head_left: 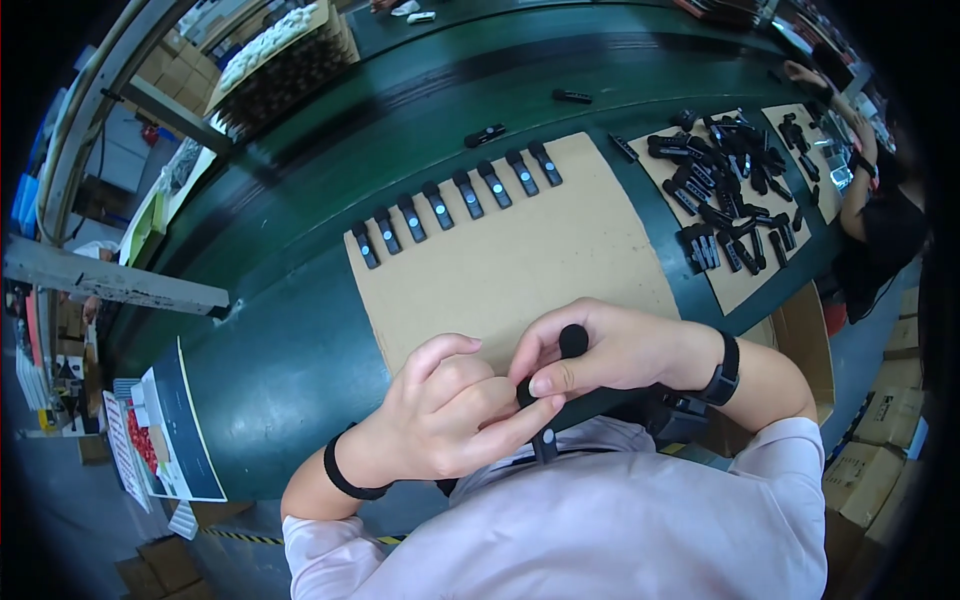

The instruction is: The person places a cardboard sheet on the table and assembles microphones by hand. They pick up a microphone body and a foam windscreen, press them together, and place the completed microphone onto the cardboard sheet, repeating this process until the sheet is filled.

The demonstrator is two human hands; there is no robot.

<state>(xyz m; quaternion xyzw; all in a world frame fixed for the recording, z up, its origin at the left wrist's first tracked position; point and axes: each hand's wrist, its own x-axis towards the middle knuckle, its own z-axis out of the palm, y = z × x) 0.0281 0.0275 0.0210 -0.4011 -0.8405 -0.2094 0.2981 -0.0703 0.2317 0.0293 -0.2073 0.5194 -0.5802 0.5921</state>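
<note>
My left hand (445,415) and my right hand (610,352) meet over the near edge of a cardboard sheet (560,255), both with fingers closed. Between my left fingers is a small black clip-on microphone (544,446), its lower end showing below them with a pale round spot. A dark foam tip (525,391) shows where the fingertips meet. My right thumb and fingers pinch a second black foam-tipped piece (573,341), its rounded end sticking up; the rest is hidden. Several similar foam-topped microphones (467,195) lie in a slanting row along the sheet's far side.
A heap of black microphones (715,175) covers another cardboard sheet on the right. Loose ones (485,136) lie on the green table (270,330) beyond the row. A metal frame bar (120,275) juts in from the left. At far right, another person's arm (858,190) reaches in.
</note>
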